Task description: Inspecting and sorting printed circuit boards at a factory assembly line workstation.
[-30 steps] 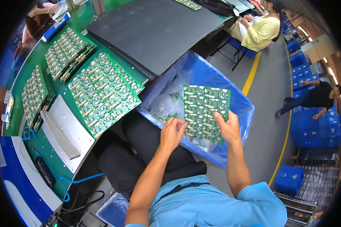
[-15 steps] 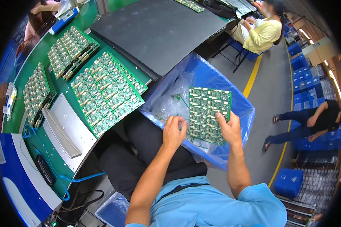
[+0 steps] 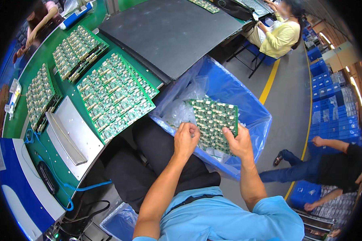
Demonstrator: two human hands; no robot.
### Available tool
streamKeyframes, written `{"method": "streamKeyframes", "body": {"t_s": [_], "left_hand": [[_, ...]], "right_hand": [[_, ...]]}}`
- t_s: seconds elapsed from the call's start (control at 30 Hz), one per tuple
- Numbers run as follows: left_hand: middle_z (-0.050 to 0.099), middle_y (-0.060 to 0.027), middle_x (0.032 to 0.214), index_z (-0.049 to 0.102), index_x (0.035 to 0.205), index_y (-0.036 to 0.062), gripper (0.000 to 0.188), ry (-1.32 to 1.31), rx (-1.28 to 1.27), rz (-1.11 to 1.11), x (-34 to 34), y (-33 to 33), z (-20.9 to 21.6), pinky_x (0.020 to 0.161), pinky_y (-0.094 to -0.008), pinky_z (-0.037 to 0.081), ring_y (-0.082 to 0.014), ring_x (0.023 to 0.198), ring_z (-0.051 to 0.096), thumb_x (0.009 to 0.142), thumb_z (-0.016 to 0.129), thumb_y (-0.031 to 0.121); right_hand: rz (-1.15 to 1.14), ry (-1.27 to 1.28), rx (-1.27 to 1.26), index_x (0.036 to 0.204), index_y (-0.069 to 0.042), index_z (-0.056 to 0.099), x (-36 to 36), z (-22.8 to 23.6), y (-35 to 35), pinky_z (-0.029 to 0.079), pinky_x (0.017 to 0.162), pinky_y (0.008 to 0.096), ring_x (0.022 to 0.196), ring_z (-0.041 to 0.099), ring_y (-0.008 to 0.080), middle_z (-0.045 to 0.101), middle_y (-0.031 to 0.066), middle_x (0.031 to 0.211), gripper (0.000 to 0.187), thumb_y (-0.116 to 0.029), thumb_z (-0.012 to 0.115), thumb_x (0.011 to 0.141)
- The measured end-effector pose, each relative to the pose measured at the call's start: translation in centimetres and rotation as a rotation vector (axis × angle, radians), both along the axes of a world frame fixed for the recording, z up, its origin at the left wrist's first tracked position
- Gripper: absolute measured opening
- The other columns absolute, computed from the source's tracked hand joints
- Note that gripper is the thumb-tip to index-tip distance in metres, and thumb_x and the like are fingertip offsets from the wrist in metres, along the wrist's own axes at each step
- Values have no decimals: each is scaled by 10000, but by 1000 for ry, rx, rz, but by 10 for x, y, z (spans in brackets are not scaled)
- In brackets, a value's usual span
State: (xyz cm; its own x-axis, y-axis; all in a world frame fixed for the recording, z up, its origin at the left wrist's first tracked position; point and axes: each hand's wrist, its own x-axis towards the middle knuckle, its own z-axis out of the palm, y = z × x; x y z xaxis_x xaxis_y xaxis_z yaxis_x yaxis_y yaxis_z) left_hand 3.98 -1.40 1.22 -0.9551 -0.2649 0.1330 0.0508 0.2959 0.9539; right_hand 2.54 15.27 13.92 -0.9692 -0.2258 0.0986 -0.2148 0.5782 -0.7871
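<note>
We look midway with this circuit panel (image 3: 213, 120), right fingers (image 3: 229, 135) pinching its edge, left fingers (image 3: 184, 131) curled, contents unclear, and panel stacks (image 3: 40, 94) untouched on the counter (image 3: 54, 159) at left!

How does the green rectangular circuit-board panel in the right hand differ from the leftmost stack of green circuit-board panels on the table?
The held panel is in the right hand, over the blue plastic-lined bin; the leftmost stack rests on the green table. The held panel looks like one sheet; the leftmost stack shows layered edges. Both are green with rows of small pale components.
</note>
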Motion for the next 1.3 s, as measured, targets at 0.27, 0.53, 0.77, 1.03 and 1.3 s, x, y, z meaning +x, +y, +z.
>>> {"method": "streamKeyframes", "body": {"t_s": [0.27,0.53,0.77,1.03,1.3], "left_hand": [[578,-132,774,572,791,28,109,39,-257,9,1,5,-9,695,-432,494,-324,744,596,746,665,62],[558,-79,855,657,895,78,175,292,-139,-147,7,-10,-6,748,-410,473,-291,812,576,748,743,38],[561,-62,854,662,881,107,187,346,-211,-229,10,-13,-8,741,-398,459,-268,839,574,731,757,49],[569,-72,854,590,838,82,208,408,-230,-239,7,-9,-6,759,-399,450,-281,847,589,698,738,35],[569,-63,865,646,874,98,184,371,-206,-277,9,-10,-5,780,-417,448,-277,875,584,723,749,78]], "right_hand": [[-153,139,60,1045,19,645,4,-7,-1,504,734,384,783,678,315,679,201,855,207,-139,618,913],[-169,-275,-231,1121,47,642,-17,-19,29,503,783,280,870,616,111,693,68,1007,267,-157,601,953],[-143,-381,-293,1139,40,638,-21,-24,34,500,799,281,891,617,112,686,60,1032,259,-135,595,952],[-147,-358,-217,1149,45,630,-18,-20,32,504,786,285,883,619,112,686,58,1029,259,-123,583,958],[-130,-357,-192,1121,36,651,-21,-25,31,497,786,288,875,609,107,695,50,1003,245,-138,593,959]]}}
